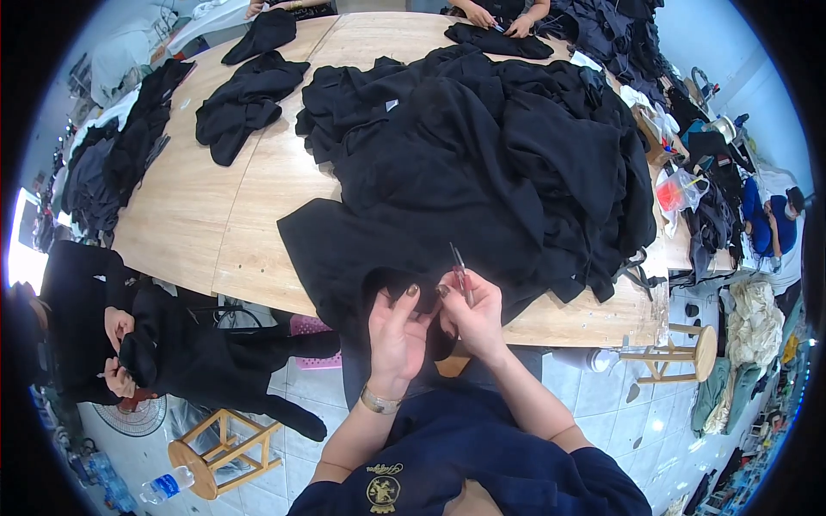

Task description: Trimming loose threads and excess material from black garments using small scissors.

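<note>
A black garment [387, 236] lies over the near edge of the wooden table, its lower part hanging toward me. My left hand [396, 344] grips its edge, palm partly turned up and thumb raised along the fabric. My right hand [478, 316] is closed around small scissors [458, 260], perhaps thread snips, with the blades pointing away from me. The right thumb and fingertips are close to the left fingertips at the cloth. Folds hide part of the fingers, so I cannot tell whether the right hand pinches fabric too.
A big heap of black garments [568, 129] covers the table's right half. More black cloth [245, 99] lies at the far left. Co-workers' hands [119, 331] handle black fabric at left; others work across the table. Wooden stools [202, 460] stand at left and right.
</note>
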A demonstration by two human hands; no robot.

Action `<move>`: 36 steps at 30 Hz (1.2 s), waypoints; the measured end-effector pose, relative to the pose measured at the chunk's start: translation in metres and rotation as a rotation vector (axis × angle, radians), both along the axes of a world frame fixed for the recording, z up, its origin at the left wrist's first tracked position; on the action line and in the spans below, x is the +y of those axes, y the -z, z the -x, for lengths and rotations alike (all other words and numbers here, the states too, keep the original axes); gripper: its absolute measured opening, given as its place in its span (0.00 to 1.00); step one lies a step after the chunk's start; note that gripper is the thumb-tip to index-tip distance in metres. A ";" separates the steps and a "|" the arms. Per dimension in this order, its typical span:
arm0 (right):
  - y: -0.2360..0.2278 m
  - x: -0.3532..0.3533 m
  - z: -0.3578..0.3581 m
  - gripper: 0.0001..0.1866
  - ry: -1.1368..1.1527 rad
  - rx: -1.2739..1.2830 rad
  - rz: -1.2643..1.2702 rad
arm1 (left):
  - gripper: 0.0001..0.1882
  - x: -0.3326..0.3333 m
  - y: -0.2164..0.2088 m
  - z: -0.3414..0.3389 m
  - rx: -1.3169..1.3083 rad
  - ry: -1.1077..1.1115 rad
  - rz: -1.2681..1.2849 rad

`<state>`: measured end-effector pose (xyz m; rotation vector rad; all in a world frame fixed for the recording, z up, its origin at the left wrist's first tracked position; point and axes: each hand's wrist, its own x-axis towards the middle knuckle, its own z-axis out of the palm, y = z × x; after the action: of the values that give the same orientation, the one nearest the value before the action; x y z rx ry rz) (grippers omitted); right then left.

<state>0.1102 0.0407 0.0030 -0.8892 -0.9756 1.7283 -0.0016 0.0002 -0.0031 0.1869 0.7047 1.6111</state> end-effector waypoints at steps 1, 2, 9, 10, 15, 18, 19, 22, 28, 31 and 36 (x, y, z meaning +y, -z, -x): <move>0.006 0.000 0.000 0.02 -0.001 0.076 0.021 | 0.10 0.001 -0.002 -0.001 -0.005 -0.005 0.027; 0.009 0.001 -0.001 0.02 0.000 0.076 0.021 | 0.10 0.001 -0.004 -0.001 -0.006 -0.003 0.027; 0.001 -0.003 0.005 0.05 0.103 -0.238 -0.126 | 0.14 0.001 0.003 -0.001 0.119 -0.107 -0.028; 0.002 -0.003 0.006 0.06 0.134 -0.409 -0.257 | 0.15 0.001 0.006 -0.001 0.202 -0.138 -0.051; -0.011 -0.004 0.008 0.03 0.200 -0.669 -0.514 | 0.16 -0.001 0.013 -0.004 0.532 -0.224 -0.104; -0.006 -0.003 0.006 0.02 0.206 -0.702 -0.612 | 0.15 0.001 0.003 -0.006 0.463 -0.210 -0.099; 0.000 -0.003 0.005 0.02 0.168 -0.562 -0.443 | 0.15 0.001 -0.001 -0.007 0.344 -0.197 -0.082; -0.009 -0.004 0.005 0.01 0.071 -0.237 -0.142 | 0.14 0.000 0.004 -0.003 0.195 -0.128 -0.049; -0.009 -0.001 -0.002 0.06 0.018 0.176 0.051 | 0.14 0.001 -0.004 0.003 0.057 -0.057 -0.001; -0.006 -0.003 -0.002 0.04 0.026 -0.067 -0.019 | 0.14 0.001 -0.008 0.000 0.081 -0.094 -0.020; 0.001 -0.003 0.011 0.06 0.253 -0.572 -0.463 | 0.16 0.000 -0.002 -0.006 0.256 -0.171 -0.066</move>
<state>0.0994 0.0374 0.0023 -1.1549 -1.4863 0.9802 0.0045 -0.0001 -0.0008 0.3955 0.8826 1.7941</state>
